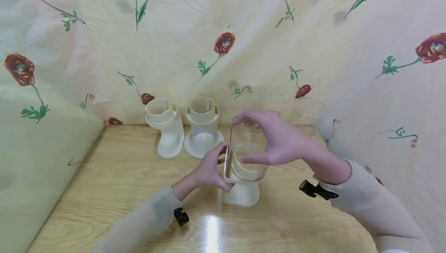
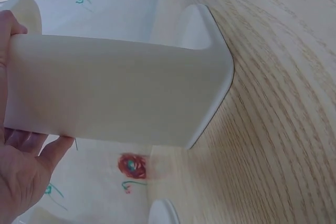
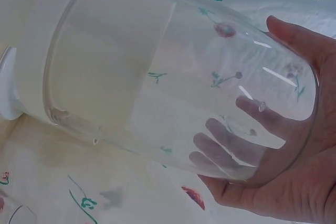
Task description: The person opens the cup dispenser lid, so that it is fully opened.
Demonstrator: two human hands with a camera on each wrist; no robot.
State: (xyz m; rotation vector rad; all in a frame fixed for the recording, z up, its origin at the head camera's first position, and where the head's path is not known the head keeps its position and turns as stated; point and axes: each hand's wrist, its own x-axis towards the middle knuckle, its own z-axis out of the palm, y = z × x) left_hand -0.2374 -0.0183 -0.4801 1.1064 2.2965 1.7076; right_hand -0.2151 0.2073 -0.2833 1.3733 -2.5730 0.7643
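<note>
A cream plastic base [image 1: 242, 193] stands on the wooden table [image 1: 104, 191] in front of me. My left hand [image 1: 210, 171] grips its upper rim from the left; the left wrist view shows the base's smooth side wall [image 2: 115, 93] against my palm. My right hand [image 1: 275, 140] holds a clear plastic cup [image 1: 249, 144] from above and from the right, its lower end sitting inside the base's collar. In the right wrist view my fingers [image 3: 231, 140] show through the clear cup [image 3: 173, 77], curled round its wall.
Two more cream bases [image 1: 167, 129] [image 1: 203, 129] stand at the back of the table by the flowered cloth backdrop [image 1: 223, 32]. Another clear cup [image 1: 311, 115] stands at the back right. The table's near part is bare wood.
</note>
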